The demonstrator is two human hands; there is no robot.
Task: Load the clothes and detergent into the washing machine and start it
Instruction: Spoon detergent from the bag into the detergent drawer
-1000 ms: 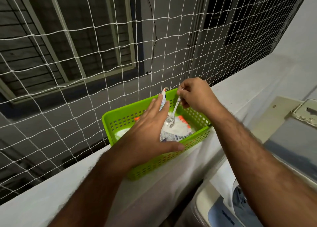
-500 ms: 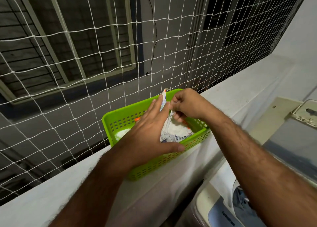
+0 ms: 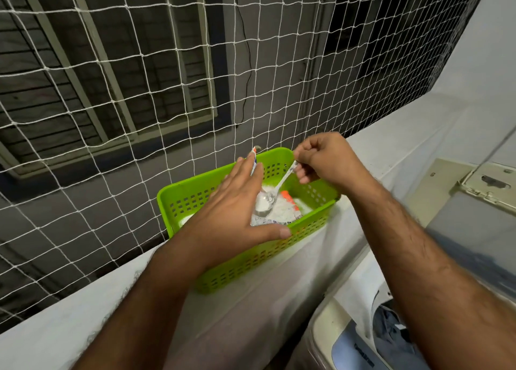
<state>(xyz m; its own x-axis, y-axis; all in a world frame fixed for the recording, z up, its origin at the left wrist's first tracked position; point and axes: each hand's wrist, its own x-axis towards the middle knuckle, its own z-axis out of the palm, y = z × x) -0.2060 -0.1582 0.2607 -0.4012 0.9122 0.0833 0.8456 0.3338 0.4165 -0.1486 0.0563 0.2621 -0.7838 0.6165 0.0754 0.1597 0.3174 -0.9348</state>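
Scooping detergent: my right hand [image 3: 324, 157] pinches spoon [image 3: 275, 191], heaped w/ powder, over packet [image 3: 282, 211] in green basket [image 3: 251, 260]; left hand [image 3: 237, 207], fingers straight, steadies packet. Next: carry it level to washer [image 3: 363, 339] at 5 o'clock.

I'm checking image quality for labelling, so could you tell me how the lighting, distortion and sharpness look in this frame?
Head view: dim, even light, no hard shadows; wide-angle lens bows the netting and ledge; spoon with white powder reads clearly above the green basket; washing machine at the frame corner is soft and cropped.
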